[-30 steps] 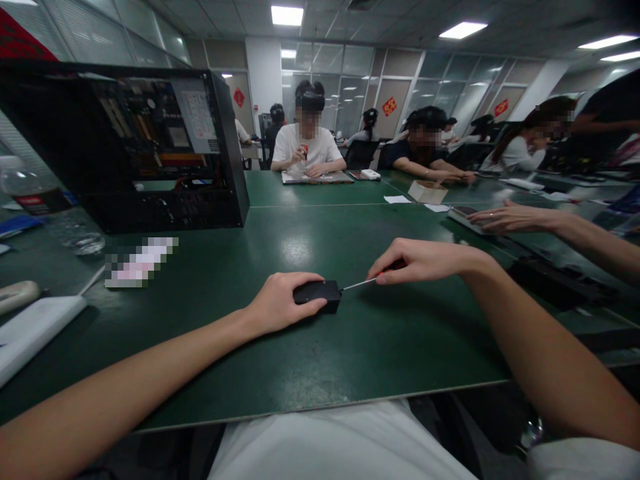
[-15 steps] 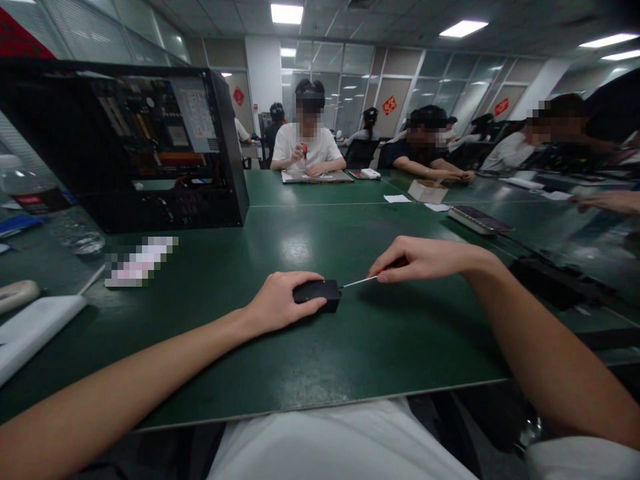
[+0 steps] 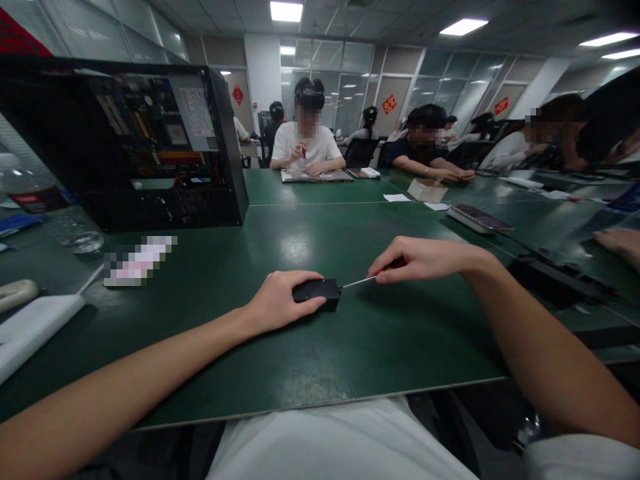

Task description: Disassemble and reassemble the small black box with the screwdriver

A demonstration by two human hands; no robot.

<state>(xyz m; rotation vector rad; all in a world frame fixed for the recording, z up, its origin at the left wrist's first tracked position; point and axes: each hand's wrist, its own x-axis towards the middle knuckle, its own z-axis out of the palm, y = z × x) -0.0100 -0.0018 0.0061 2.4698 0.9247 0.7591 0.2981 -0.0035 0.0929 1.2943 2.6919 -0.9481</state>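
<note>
Two bare hands work over the green table (image 3: 300, 363) in the head view, set back from its near edge, with clear elbow room around them. The left hand (image 3: 273, 300) is partly closed about a black block (image 3: 320, 289), fingers along its far side and thumb along the near side, leaving the right end exposed; this grip probably stops the block from sliding or twisting on the smooth surface. The block lies on the table, roughly midway along the near edge. The right hand (image 3: 417, 259) is curled in a fingertip pinch around the handle of a screwdriver (image 3: 357, 282), wrist bent and raised, seemingly so that the shaft can run low toward that exposed end. The tip meets the block there, though whether it sits in a screw is too small to tell. Toward the table's left side stands a black computer case (image 3: 229, 153), its insides facing out, far enough off to leave the left forearm free. Beyond the seam across the table, a co-worker (image 3: 307, 143) sits at the far side, holding a red tool (image 3: 303, 151) above a flat panel (image 3: 317, 177).
</note>
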